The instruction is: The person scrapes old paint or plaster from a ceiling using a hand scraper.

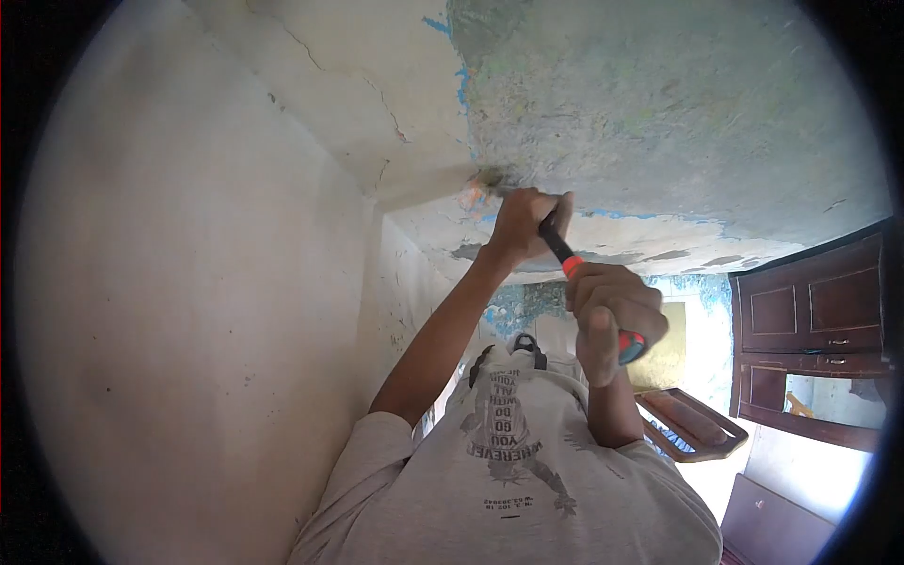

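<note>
My right hand [617, 306] is wrapped around a hammer [558, 245] with a black shaft and a red-and-grey grip. The hammer's upper end overlaps my left hand [518, 226] in this view, and its head is mostly hidden there. My left hand is closed around a thin metal chisel [501, 189], whose far end points at the wall [603, 122]. At that end is a small chipped patch [477, 195] with orange brick colour and dark dust. Grey-green bare plaster meets pale paint here, along a ragged blue edge.
A plain pale wall [207, 282] stands close on my left, with cracks running near the corner. To the right are dark wooden cabinets [810, 301] and a brown wooden chair [692, 424]. Blue peeling paint [532, 301] shows lower down.
</note>
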Tool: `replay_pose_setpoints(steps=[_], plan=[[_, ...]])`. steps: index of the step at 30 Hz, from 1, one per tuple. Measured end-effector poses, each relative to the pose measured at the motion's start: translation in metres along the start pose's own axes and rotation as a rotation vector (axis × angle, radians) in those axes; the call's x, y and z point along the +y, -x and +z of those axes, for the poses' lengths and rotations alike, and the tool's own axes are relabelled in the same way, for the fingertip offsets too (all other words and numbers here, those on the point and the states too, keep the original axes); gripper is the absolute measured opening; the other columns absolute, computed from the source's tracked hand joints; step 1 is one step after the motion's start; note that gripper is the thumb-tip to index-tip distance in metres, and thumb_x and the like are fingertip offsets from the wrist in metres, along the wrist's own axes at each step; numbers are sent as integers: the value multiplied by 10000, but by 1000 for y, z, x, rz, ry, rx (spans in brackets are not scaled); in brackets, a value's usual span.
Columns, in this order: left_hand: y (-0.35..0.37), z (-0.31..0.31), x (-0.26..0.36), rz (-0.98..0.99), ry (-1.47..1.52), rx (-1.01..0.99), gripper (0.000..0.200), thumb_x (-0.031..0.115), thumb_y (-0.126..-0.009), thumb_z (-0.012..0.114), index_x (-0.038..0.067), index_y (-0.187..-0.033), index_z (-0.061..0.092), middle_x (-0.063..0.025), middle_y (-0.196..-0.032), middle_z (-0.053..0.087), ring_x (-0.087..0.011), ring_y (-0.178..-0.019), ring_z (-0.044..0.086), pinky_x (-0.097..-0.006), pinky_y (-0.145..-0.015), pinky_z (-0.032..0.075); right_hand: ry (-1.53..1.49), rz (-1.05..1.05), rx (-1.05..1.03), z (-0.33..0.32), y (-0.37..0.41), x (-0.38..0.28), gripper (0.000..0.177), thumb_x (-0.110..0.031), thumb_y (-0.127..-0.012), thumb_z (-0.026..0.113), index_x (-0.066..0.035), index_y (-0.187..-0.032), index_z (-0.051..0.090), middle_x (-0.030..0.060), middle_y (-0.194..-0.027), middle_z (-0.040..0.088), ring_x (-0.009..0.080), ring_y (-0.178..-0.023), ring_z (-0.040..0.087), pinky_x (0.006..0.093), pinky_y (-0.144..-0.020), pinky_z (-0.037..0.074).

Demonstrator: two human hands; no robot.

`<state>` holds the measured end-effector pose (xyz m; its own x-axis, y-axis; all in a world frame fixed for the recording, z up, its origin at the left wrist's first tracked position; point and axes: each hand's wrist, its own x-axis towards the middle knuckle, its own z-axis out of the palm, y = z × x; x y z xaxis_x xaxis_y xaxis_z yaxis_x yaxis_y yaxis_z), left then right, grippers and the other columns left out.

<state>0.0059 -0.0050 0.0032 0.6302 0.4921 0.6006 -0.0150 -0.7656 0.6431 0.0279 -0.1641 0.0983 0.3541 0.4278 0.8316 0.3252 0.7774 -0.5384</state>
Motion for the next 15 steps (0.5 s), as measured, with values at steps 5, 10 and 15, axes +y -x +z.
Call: replay_pose_setpoints(steps=[5, 10, 15], plan=[[27, 12, -24, -135, 44, -46, 452, 151, -905, 651, 7, -499, 513, -202, -491, 477, -379, -428, 493, -437, -437, 363, 136, 68, 10, -2, 20, 20, 345, 4, -860, 487, -22, -539, 362, 62, -497, 438, 187, -419, 441, 331, -404, 391], [4, -2, 2, 19, -6, 35, 479, 179, -918, 634, 20, -487, 498, -197, -482, 467, -389, -423, 488, -444, -433, 373, -16, -45, 45, 5, 0, -6, 358, -1, -879, 483, -33, -541, 371, 40, -474, 403, 161, -390, 405, 324, -389, 391], [8, 1, -10, -9, -31, -24, 457, 178, -906, 648, 31, -499, 503, -192, -477, 467, -392, -431, 497, -438, -439, 387, -19, -2, 77, 1, 10, 2, 370, -34, -904, 495, -40, -551, 385, 30, -458, 394, 153, -378, 394, 320, -390, 391]])
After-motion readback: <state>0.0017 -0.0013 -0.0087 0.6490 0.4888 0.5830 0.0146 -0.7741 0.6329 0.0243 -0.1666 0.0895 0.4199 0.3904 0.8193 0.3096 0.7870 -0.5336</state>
